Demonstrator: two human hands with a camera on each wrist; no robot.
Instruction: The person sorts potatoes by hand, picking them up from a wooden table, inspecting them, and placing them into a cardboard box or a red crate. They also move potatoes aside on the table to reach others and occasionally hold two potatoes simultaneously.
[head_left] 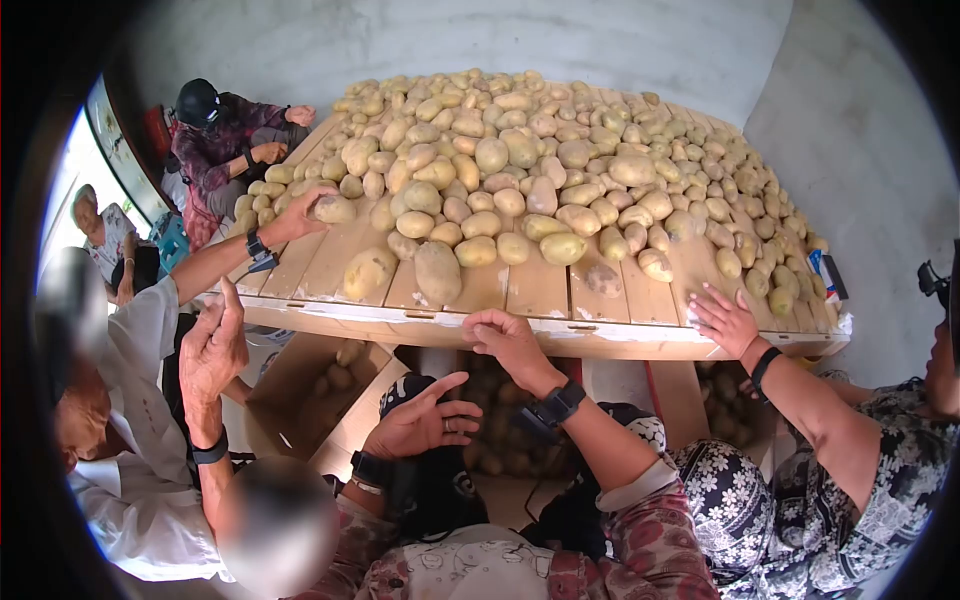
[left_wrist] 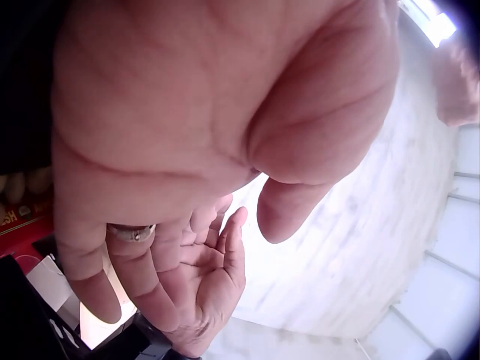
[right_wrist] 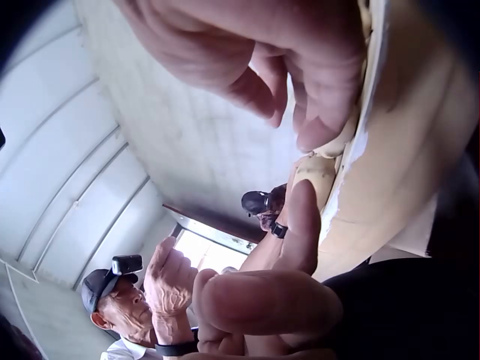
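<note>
My left hand (head_left: pixel 425 418) is raised below the table's front edge, fingers spread and loosely bent, a ring on one finger; nothing lies in it. The left wrist view shows its palm (left_wrist: pixel 165 112) large and bare. My right hand (head_left: pixel 505 345) hovers at the table's front edge with loosely bent fingers and holds nothing; in the right wrist view its fingers (right_wrist: pixel 319 97) hang near that edge. Beyond it, potatoes (head_left: pixel 437 273) are heaped over the cardboard-covered table (head_left: pixel 530 290). Whether my right fingertips touch the edge I cannot tell.
At left, one person's hand (head_left: pixel 300 215) touches a potato (head_left: pixel 334 209); another hand (head_left: pixel 212 345) is raised. A person's hand (head_left: pixel 725 320) rests on the table at right. Someone sits (head_left: pixel 225 150) at the back left. Under the table, boxes (head_left: pixel 300 390) hold potatoes.
</note>
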